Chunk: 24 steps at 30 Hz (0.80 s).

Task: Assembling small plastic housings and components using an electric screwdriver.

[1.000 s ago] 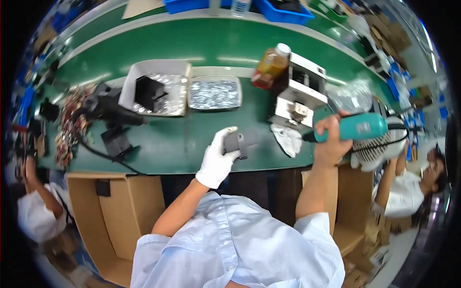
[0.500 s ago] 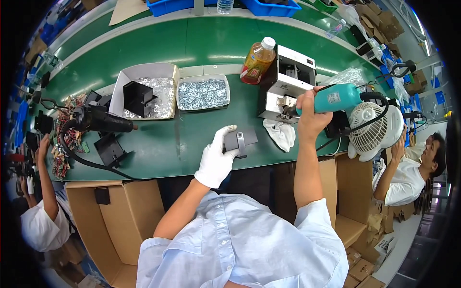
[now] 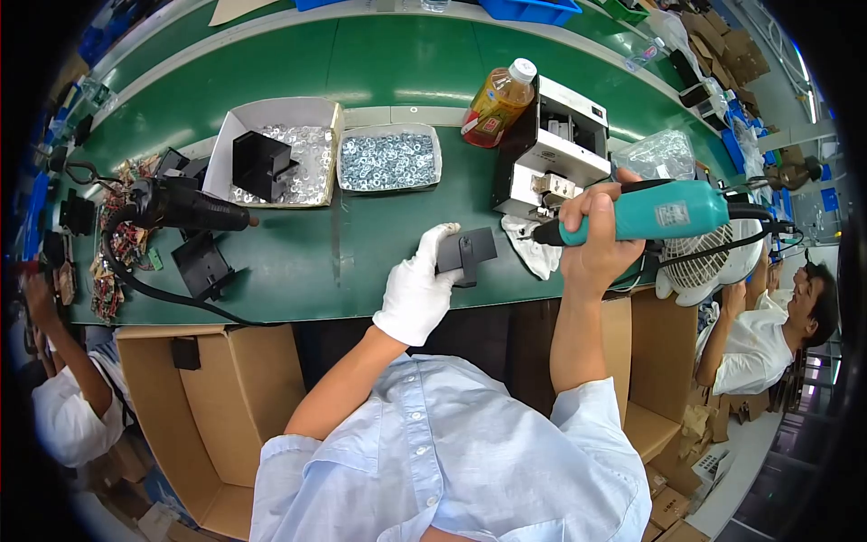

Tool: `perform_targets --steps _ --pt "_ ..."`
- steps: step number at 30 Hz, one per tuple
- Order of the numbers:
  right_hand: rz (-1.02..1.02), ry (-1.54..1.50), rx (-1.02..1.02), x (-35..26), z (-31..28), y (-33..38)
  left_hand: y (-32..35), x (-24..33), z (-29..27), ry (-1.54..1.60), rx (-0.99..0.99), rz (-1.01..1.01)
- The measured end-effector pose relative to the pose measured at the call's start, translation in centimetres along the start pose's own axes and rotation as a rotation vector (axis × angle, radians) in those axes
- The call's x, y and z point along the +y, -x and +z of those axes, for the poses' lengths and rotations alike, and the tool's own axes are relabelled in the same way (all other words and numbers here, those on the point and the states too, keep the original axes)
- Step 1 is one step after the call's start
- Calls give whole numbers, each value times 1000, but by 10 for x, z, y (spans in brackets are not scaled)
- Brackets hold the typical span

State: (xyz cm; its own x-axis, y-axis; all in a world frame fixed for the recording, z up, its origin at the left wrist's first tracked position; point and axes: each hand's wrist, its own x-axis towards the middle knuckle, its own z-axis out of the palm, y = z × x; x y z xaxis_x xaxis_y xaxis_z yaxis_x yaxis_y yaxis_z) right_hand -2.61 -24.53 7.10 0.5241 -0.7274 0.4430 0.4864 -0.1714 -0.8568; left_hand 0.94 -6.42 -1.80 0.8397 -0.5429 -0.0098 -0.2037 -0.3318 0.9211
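In a white glove, my left hand grips a small black bracket-like part above the bench's near edge. My bare right hand is wrapped round a teal electric screwdriver, which lies nearly level with its black nose toward the left. The nose is over a white cloth or glove on the bench, apart from the black part. Behind it stands a black-and-white screw feeder. A shallow box of metal washers and a larger box of clear pieces sit beyond my left hand.
A drink bottle stands beside the feeder. A second, black screwdriver hangs at left, near more black parts. A fan is at right. Open cartons flank me below the bench. People work on both sides.
My right hand has drawn the screwdriver away from the feeder, lower and turned more level. The left hand has raised the black part slightly to the right and tilted it. The view has shifted a little.
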Motion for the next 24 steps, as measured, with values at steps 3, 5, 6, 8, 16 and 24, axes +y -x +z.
perform_targets --steps 3,5,6,8,16,24 --pt "15 -122 -88 -11 21 10 0 -1 0 0 -7 -5" --pt "19 -166 -120 -11 32 15 0 -1 1 -1 -6 -7" --pt "30 -149 -135 -10 37 17 0 -2 2 2 -3 -2" --pt "50 -115 -167 -8 47 21 0 -3 3 8 6 7" --pt "24 -47 -216 2 52 24 0 -5 3 -1 24 26" --pt "27 -65 -221 4 50 22 0 -6 4 -48 -7 -27"
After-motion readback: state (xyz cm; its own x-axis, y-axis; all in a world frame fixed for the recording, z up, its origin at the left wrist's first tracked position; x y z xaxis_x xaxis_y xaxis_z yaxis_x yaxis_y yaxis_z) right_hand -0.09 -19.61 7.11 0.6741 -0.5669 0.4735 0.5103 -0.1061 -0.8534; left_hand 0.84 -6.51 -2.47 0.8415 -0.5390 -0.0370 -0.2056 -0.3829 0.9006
